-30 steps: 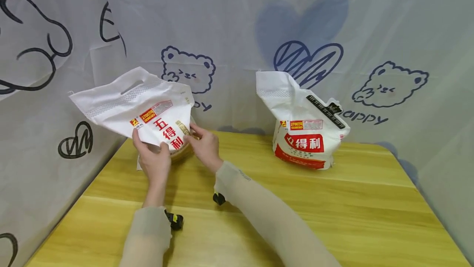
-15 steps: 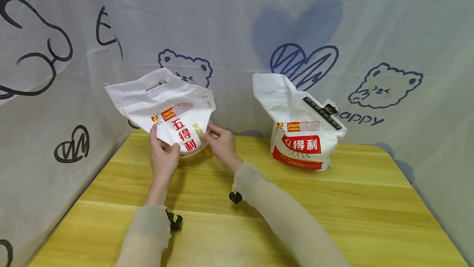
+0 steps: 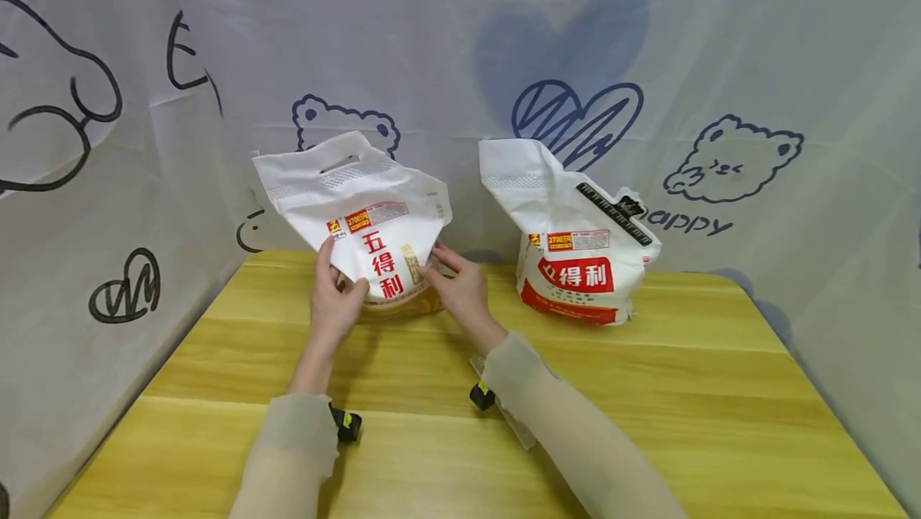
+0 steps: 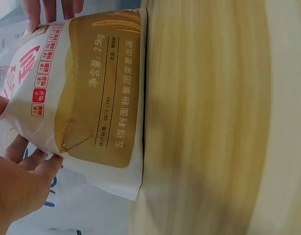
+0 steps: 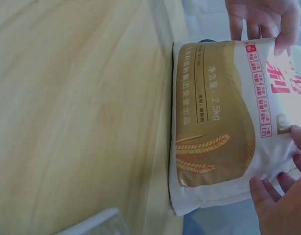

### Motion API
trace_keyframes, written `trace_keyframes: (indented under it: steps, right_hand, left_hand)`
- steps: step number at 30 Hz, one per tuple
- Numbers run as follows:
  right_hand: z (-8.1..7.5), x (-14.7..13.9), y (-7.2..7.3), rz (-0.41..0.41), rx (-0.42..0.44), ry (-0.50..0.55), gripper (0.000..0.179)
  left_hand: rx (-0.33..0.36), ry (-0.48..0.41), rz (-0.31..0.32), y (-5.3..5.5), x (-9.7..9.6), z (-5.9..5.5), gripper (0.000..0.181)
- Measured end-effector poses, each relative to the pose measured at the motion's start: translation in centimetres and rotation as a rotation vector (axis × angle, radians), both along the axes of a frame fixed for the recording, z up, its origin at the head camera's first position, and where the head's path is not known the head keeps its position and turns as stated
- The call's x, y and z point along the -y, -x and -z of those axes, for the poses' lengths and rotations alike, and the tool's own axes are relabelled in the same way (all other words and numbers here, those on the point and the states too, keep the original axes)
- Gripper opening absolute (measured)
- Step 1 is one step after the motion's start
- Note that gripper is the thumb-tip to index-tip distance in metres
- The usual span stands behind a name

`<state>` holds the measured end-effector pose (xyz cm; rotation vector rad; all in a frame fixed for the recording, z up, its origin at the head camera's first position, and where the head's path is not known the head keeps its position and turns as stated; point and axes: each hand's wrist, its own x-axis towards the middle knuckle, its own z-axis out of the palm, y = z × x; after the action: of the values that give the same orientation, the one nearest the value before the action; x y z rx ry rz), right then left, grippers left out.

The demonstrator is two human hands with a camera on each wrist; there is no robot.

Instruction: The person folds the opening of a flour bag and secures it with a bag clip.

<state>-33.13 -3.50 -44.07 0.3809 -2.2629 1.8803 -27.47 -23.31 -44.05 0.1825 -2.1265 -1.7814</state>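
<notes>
A white flour bag [image 3: 367, 223] with red lettering and a tan lower band stands at the back left of the table. Its crumpled top, with a handle slot, leans left. My left hand [image 3: 334, 307] grips its left side, thumb on the front. On the opposite side my right hand [image 3: 464, 295] holds it the same way, fingers partly hidden behind. In the left wrist view the tan band [image 4: 104, 98] reads 2.5kg. The bag's bottom edge is right at the tabletop in both wrist views.
To the right stands a second white flour bag [image 3: 576, 279], its folded top held by a black clip [image 3: 615, 213]. The wooden table [image 3: 647, 407] meets a patterned cloth backdrop [image 3: 432, 63]. A pale flat strip [image 3: 520, 427] shows beneath the right forearm.
Both hands have shifted the left flour bag rightward, closer to the clipped one, and it has turned more upright. The head view has panned slightly; the clipped bag stays put.
</notes>
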Motion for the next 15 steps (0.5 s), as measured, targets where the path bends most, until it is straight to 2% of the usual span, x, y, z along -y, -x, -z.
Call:
trace_keyframes:
  steps: [6, 15]
  right_hand:
    - [0.1, -1.7, -0.9, 0.082, -0.049, -0.033, 0.039]
    - [-0.1, -3.7, -1.9, 0.118, -0.039, -0.022, 0.040]
  left_hand:
    - [0.001, -0.009, 0.057, 0.2, -1.4, 0.1, 0.098]
    - [-0.014, -0.033, 0.106, 0.3, -3.3, 0.0, 0.097]
